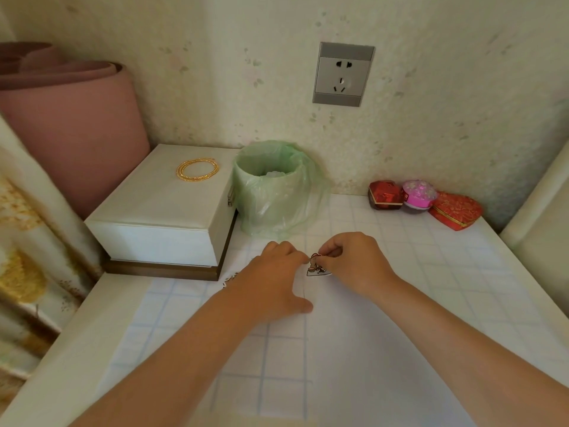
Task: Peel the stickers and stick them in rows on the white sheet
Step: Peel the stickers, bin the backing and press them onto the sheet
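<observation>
1. The table point(462, 272) in its blue-grid cover holds everything. The white sheet point(369, 349) lies flat on it in front of the person, and no stuck rows show on its visible part.
2. A white box point(160, 217) and a bin lined with a green bag point(277, 192) stand behind the work, well clear of the sheet.
3. The left hand point(277, 282) reaches in from the left. Its fingertips point(304, 259) meet the sticker's upper left edge, while the thumb lies apart, lower down. I cannot tell whether this hand grips or only touches.
4. The right hand point(348, 260) pinches the top of the sticker point(317, 267) between thumb and forefinger, with its other fingers curled.
5. The sticker hangs below both sets of fingertips, over the far end of the sheet. Whether its lower edge touches the paper is unclear.
6. The step looks like peeling. It probably goes best by holding one layer steady, working a nail under a corner, and pulling slowly and low so the thin figure neither tears nor curls onto itself.
7. Touching only the sticker's margin should keep the glue clean.
</observation>
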Motion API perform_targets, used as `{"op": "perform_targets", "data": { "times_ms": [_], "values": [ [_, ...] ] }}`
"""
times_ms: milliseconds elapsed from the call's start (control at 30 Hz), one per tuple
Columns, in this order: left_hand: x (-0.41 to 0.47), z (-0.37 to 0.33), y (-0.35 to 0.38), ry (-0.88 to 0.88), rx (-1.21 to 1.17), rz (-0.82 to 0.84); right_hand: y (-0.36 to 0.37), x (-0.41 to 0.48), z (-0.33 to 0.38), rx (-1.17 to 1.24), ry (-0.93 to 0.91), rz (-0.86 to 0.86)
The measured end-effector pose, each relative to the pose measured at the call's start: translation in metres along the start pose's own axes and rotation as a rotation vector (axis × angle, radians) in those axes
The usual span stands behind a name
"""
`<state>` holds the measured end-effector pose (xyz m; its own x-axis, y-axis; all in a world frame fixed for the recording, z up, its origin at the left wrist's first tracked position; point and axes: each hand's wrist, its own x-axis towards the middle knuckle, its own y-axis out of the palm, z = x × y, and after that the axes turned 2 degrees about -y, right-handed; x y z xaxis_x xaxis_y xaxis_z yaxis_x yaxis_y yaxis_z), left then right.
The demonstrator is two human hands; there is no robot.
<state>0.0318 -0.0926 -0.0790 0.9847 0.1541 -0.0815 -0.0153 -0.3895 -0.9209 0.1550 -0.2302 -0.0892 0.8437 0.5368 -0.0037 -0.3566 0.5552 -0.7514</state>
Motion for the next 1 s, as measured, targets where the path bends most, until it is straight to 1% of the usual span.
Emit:
{"op": "perform_targets", "data": {
  "times_ms": [100,267,367,467,633,700,833,1000],
  "values": [
    [0.0,-0.001,0.0,0.066,0.009,0.033,-0.001,0.0,0.003,-0.093,-0.019,0.003],
    [0.0,-0.001,0.0,0.084,0.063,0.101,-0.007,-0.001,0.007,-0.354,-0.056,-0.017],
    [0.0,-0.001,-0.002,0.093,0.098,0.133,-0.01,-0.004,0.004,-0.355,-0.064,-0.036],
    [-0.001,-0.002,-0.001,0.092,0.123,0.153,-0.015,-0.011,0.0,-0.327,-0.126,-0.011],
    [-0.002,-0.005,0.0,0.088,0.114,0.094,-0.02,-0.027,-0.013,-0.357,-0.298,0.042],
    [-0.003,-0.006,0.004,0.113,0.169,0.073,-0.02,-0.034,-0.02,-0.392,-0.377,0.051],
    [-0.006,-0.01,0.013,0.135,0.337,0.042,-0.017,-0.041,-0.03,-0.544,-0.513,0.013],
    [-0.01,-0.012,0.013,0.135,0.354,0.026,-0.016,-0.048,-0.033,-0.573,-0.561,-0.065]
  ]
}}
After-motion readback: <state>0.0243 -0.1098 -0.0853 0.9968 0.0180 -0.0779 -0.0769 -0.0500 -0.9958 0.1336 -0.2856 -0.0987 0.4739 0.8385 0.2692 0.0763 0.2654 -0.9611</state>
